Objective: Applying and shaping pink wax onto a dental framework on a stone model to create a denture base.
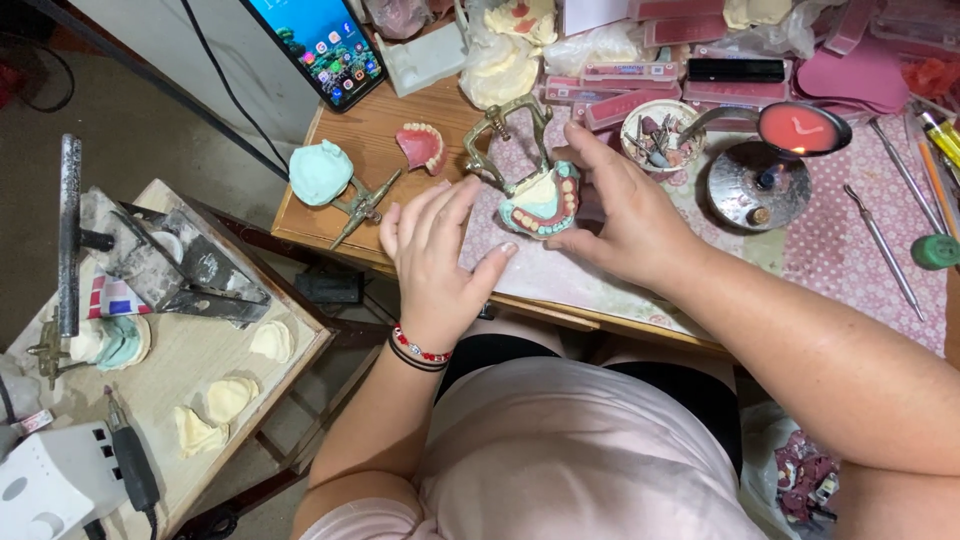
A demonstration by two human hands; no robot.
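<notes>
Closest to the person, the left hand (435,262) lies flat on the front edge of the wooden table (370,140), fingers spread wide and holding nothing, with red and black bracelets (418,352) on the wrist. Its fingertips are just beside the tooth model (540,203), a teal and cream mold with a row of small teeth set in pink wax, sitting in a brass hinged frame (500,130). The right hand (625,215) curves around the model from the other side, thumb at the front and fingers over the back, half open; it touches or nearly touches, but I cannot tell if it grips. The model looks hard and a bit heavy, like stone, and the frame looks stiff. The pink wax and little teeth look easy to break or bend, so a safe place to hold is probably the teal base or the metal frame, not the teeth. A little farther left lie a pink tooth plate (422,147) and another teal mold (321,172) on a small metal stand. Behind the right hand are a bowl of small tools (660,133) and a red candle (803,128) with a tiny flame. Long metal picks (885,245) lie to the right. At the far edge are pink wax boxes (630,85) and a lit phone (320,45).
</notes>
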